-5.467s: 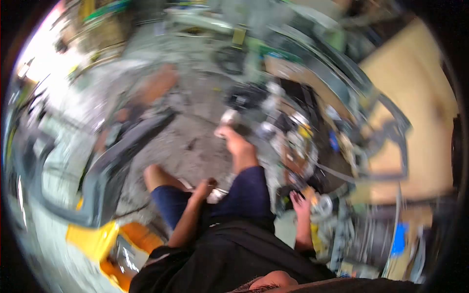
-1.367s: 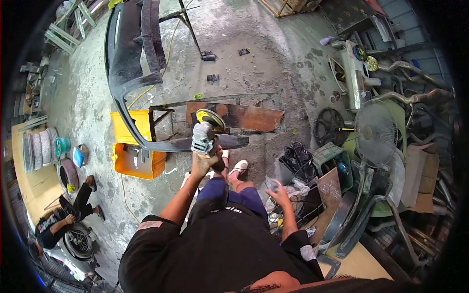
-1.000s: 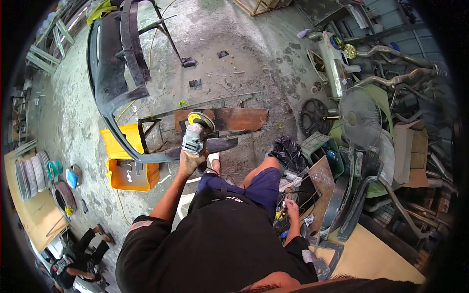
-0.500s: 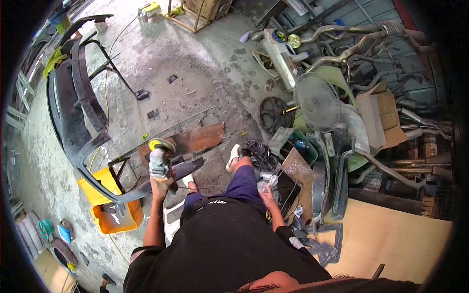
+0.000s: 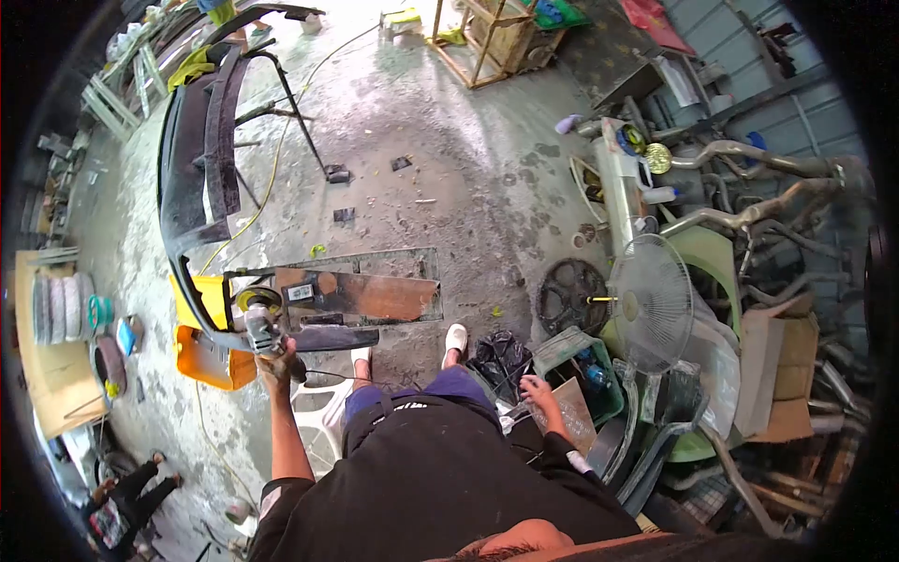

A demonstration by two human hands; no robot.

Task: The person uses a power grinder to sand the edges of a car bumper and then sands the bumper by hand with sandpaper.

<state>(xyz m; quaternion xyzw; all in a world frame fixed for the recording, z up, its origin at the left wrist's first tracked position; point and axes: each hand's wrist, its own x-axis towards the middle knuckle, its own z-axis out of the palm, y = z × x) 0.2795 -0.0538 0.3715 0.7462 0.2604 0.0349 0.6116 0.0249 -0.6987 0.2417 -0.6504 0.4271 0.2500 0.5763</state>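
My left hand is wrapped round the grey body of an angle grinder. The grinder's round, yellow-edged disc faces away from me and overlaps the near end of a black car bumper. A dark cord trails from the tool toward my lap. On the other side, my right hand is raised with its fingers apart, between my thigh and a green bin. A crumpled black plastic bag lies just beyond it.
An orange crate stands under the bumper's near end. Beside my left leg is a white plastic chair. A fan, a black wheel and metal exhaust pipes crowd the right. A hose crosses the floor.
My view has turned left. The grinder has swung left, toward the bumper's near end and the orange crate. My right hand has come away from the clear plastic by my thigh and moved forward.
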